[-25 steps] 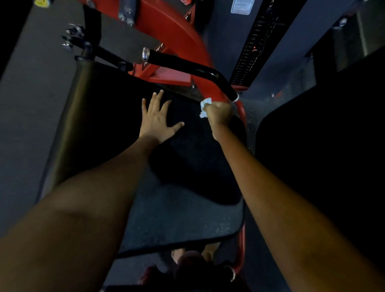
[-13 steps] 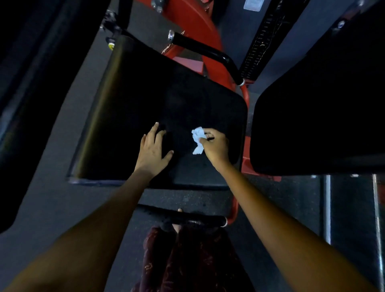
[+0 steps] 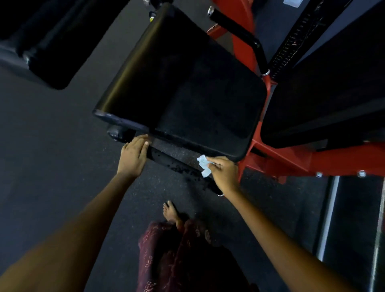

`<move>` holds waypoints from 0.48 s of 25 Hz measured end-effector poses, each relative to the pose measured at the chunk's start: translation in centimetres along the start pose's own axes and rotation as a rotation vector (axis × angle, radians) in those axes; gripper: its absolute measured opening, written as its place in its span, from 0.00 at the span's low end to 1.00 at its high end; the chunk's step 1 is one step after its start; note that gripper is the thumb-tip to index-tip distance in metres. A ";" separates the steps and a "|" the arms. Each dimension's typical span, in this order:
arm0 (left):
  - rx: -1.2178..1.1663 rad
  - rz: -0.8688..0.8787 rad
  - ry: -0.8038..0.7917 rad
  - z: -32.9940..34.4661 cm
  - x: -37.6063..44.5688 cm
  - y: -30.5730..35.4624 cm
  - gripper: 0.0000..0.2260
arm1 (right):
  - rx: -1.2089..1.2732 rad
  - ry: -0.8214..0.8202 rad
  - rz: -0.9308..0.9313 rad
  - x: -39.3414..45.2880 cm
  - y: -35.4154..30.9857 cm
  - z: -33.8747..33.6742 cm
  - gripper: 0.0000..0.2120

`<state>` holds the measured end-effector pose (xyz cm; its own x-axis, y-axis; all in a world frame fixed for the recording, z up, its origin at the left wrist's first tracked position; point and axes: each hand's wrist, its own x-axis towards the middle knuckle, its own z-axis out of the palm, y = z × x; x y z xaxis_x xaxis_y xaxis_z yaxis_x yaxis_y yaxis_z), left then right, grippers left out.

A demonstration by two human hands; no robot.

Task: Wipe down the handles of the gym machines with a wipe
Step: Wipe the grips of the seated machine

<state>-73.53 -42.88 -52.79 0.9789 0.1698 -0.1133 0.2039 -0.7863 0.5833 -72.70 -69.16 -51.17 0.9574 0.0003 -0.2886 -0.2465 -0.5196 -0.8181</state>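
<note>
While the head view looks down past both arms, the right hand (image 3: 224, 174) pinches a crumpled pale wipe (image 3: 203, 164) in its fingertips, holding it right at the near handle (image 3: 181, 165), a black padded bar running below the near edge of the black seat pad (image 3: 187, 87). The left hand (image 3: 133, 155) lies over the left end of that bar, fingers fairly straight and together, pressing on it rather than wrapping round, as far as I can make out. My read: the near-handle wipe is just beginning. Next up, close the wipe round the bar and draw it along toward the left hand, which looks set to steady things. Far right, a second black handle (image 3: 237, 31) juts from the red frame (image 3: 281, 156). Writing? A pale label (image 3: 292, 2) at the far edge, unreadable; no brand legible.
</note>
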 end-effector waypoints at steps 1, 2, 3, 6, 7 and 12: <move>-0.141 -0.044 0.022 0.1 -0.1 0.1 0.15 | 0.029 -0.024 -0.011 -0.3 -0.5 0.4 0.13; -0.307 -0.121 0.039 0.0 -0.2 0.4 0.13 | 0.048 -0.059 -0.036 -0.4 -1.3 1.1 0.14; -0.476 -0.202 0.047 -0.2 -0.1 0.7 0.13 | 0.052 -0.089 -0.080 -0.4 -2.3 2.0 0.15; -0.769 -0.348 0.023 -1.0 0.4 1.0 0.19 | 0.039 -0.138 -0.329 0.2 -5.7 5.7 0.17; -0.840 -0.382 -0.002 -1.4 0.5 0.9 0.22 | 0.016 -0.135 -0.417 0.7 -6.9 7.1 0.16; -0.989 -0.428 -0.061 -2.1 0.6 -0.2 0.29 | -0.420 -0.186 -0.777 2.6 -9.7 12.4 0.10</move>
<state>-72.95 -41.41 -51.27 0.8327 0.2650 -0.4863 0.4578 0.1646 0.8737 -69.70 -53.55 -50.12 0.7823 0.6009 0.1638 0.5698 -0.5843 -0.5778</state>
